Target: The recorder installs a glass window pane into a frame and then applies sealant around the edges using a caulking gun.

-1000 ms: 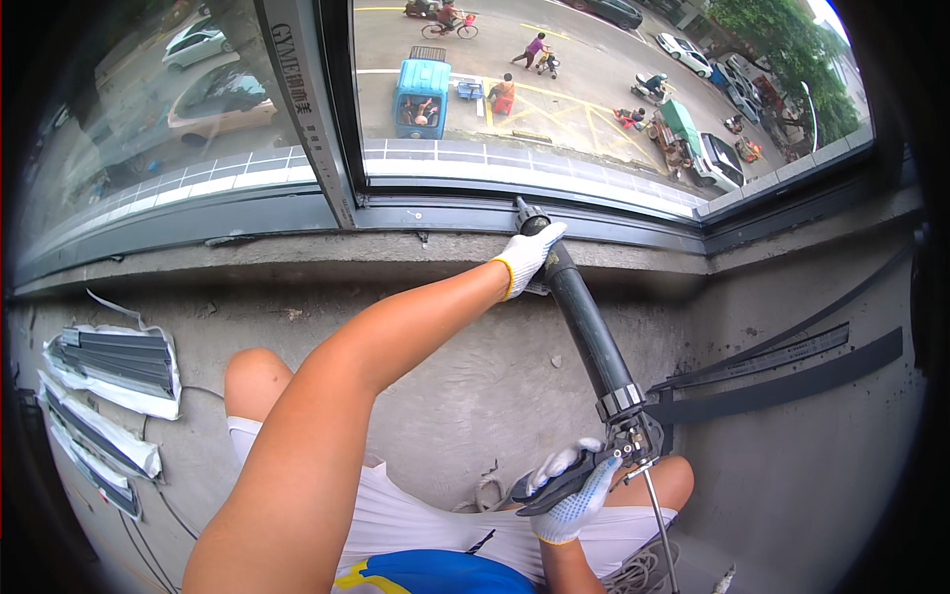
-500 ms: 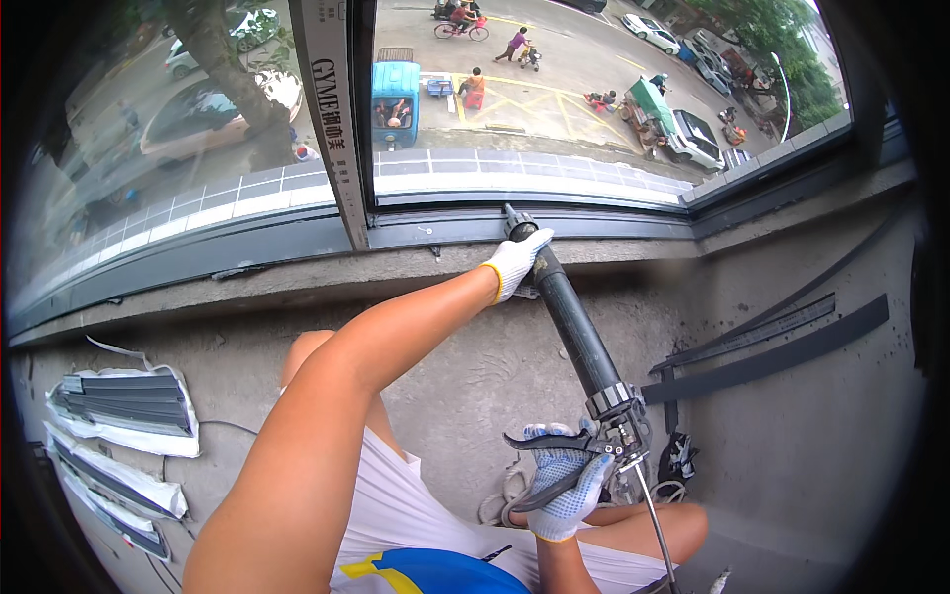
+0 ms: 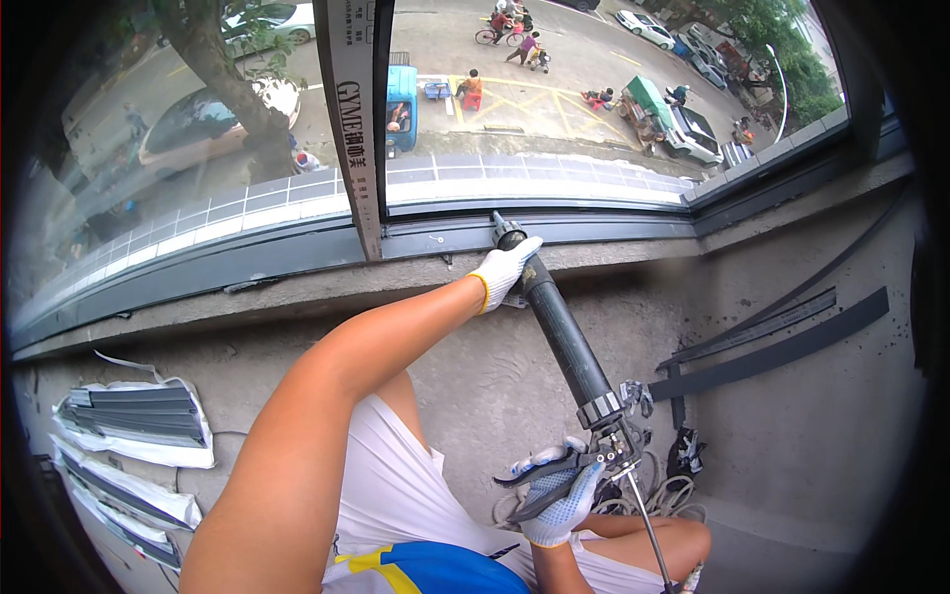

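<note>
A long black caulking gun (image 3: 566, 332) slants from my lap up to the window. Its nozzle tip meets the bottom rail of the grey window frame (image 3: 614, 229). Gloved in white, my left hand (image 3: 507, 269) is wrapped round the barrel close to the nozzle end. Lower down, my right hand (image 3: 562, 500), in a white glove with blue dots, grips the handle and trigger. The metal push rod (image 3: 648, 520) sticks out behind it toward the lower edge. Any bead of sealant under the nozzle is too small to make out.
Wrapped dark profile strips (image 3: 139, 424) lie on the floor at the left. Dark flat strips (image 3: 772, 351) lean at the right wall, above a coiled pale rope (image 3: 678, 495). An upright frame post (image 3: 358, 148) divides the glass. Outside are a street, vehicles and people.
Both hands and the caulking gun have shifted slightly left, the nozzle moving along the bottom rail toward the post. My grip on the gun stays the same.
</note>
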The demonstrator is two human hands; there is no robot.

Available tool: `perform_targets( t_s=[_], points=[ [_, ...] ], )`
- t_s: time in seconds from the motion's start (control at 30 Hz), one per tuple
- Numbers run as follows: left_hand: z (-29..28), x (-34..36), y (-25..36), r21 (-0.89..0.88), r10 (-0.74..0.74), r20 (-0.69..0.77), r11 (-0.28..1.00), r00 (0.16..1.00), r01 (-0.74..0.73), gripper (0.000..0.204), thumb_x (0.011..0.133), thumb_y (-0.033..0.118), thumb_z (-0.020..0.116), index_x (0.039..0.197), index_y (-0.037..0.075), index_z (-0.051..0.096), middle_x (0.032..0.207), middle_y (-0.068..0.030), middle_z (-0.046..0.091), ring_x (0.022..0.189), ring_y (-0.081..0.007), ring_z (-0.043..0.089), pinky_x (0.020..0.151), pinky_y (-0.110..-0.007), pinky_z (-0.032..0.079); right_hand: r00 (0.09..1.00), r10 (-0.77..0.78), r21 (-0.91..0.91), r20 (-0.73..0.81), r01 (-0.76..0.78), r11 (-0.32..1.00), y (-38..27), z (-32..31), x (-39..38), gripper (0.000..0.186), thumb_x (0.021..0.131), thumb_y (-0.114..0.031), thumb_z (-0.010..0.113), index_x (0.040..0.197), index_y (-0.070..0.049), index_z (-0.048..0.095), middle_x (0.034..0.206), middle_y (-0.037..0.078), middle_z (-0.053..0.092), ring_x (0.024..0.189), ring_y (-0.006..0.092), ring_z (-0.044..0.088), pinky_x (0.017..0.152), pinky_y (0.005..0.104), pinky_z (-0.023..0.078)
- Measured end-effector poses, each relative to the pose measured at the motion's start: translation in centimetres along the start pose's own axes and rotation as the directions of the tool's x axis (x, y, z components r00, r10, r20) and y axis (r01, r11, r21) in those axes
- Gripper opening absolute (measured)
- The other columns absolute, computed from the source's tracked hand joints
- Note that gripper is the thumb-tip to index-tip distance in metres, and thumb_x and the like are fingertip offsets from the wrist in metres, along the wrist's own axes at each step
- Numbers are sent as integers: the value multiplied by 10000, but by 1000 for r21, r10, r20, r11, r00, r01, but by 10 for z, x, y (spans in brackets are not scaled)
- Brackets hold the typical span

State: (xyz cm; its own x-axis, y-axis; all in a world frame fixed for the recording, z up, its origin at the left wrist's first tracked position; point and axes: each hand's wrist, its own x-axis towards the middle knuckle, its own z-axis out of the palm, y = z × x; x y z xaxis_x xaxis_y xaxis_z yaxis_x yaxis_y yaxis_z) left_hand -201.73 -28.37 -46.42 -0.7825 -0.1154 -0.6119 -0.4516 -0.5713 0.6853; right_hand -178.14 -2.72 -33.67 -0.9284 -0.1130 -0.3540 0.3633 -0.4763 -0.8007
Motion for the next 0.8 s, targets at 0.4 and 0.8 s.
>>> perform_targets(
  t_s=[0.4, 0.8],
  points=[
    [-36, -34, 4, -38, -27, -83, 999, 996, 23, 650, 901, 581, 754, 1232, 39, 617, 1061, -111, 679, 898, -222, 707, 740, -460, 636, 996, 94, -45, -9, -94, 995, 11, 5, -22, 554, 1104, -595, 350, 1241, -94, 542, 770, 129, 605, 622, 275, 606, 581, 444, 547],
    [-74, -58, 2, -93, -44, -144, 995, 989, 31, 669, 879, 574, 782, 1262, 56, 603, 1081, -112, 676, 919, -238, 702, 766, -490, 630, 984, 168, -30, 67, -166, 986, 23, 9, -39, 562, 1095, -607, 361, 1223, -84, 521, 723, 120, 570, 561, 267, 573, 500, 418, 531]
  ],
)
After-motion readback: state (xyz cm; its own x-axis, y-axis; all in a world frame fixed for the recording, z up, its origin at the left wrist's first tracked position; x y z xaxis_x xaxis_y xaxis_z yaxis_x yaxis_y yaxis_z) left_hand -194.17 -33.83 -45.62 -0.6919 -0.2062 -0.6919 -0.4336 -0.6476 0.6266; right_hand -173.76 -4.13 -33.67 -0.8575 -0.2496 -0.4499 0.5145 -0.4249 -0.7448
